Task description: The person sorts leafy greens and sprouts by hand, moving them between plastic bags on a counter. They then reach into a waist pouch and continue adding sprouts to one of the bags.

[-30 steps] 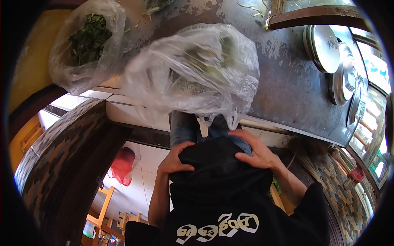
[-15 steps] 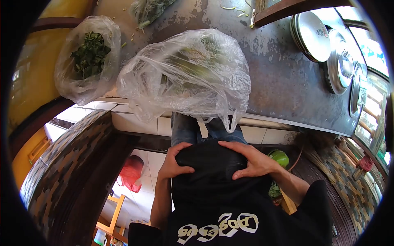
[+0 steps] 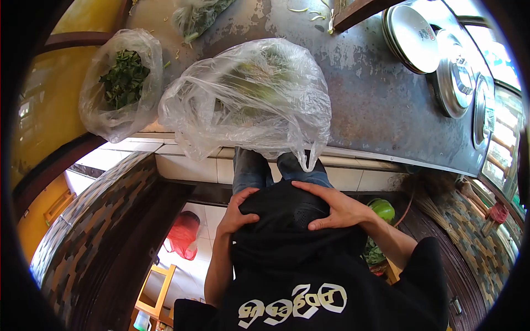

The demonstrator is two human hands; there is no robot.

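My left hand (image 3: 238,212) lies on the left side of the black cloth (image 3: 276,205) over my lap, its thumb and forefinger spread apart. Against the right side of the same cloth rests my right hand (image 3: 334,208), thumb and forefinger also apart. The other fingers of both hands are mostly hidden. Beyond them, a large clear plastic bag (image 3: 259,99) with green vegetables inside sits at the metal counter's near edge, its handles hanging over. To its left stands an open clear bag (image 3: 124,80) of chopped green leaves.
The grey counter (image 3: 364,110) spans the top. Stacked plates (image 3: 413,39) and metal lids (image 3: 455,77) stand at its right. Another bag of greens (image 3: 200,16) lies at the back. A red bag (image 3: 183,234) is on the floor, and a green round object (image 3: 381,211) is below right.
The view has shifted slightly, so the counter and bags appear a little displaced. Both hands keep nearly the same place on the black cloth.
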